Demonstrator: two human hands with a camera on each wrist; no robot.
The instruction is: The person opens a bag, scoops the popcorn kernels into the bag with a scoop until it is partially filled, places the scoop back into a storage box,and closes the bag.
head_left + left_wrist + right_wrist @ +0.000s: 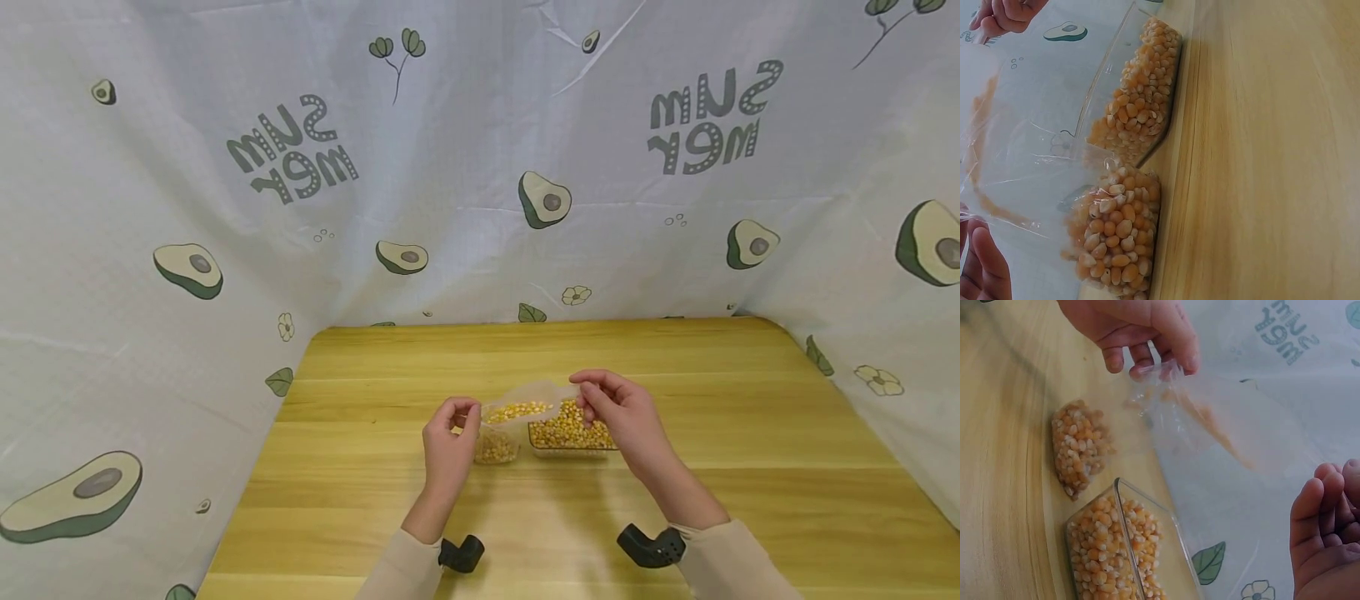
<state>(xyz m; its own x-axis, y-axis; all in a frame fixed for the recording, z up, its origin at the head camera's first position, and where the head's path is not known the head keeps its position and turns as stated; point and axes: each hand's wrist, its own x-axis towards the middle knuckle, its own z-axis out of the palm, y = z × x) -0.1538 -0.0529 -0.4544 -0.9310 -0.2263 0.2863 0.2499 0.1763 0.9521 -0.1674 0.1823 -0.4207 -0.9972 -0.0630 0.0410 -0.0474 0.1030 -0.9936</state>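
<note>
My left hand pinches the upper edge of a clear plastic bag, whose bottom, filled with corn kernels, rests on the table. With thumb and fingers, my right hand grips the handle of a translucent white scoop. Kernels lie along the scoop, and its front end is at the bag's mouth by my left fingers. Right of the bag, below the scoop, sits a clear rectangular container holding many corn kernels. Through the clear plastic, the scoop's kernels show as a blurred orange band in both wrist views.
The wooden table carries the bag and the container side by side. A white curtain printed with avocados hangs behind and at both sides. Black wrist cameras are strapped near both sleeves.
</note>
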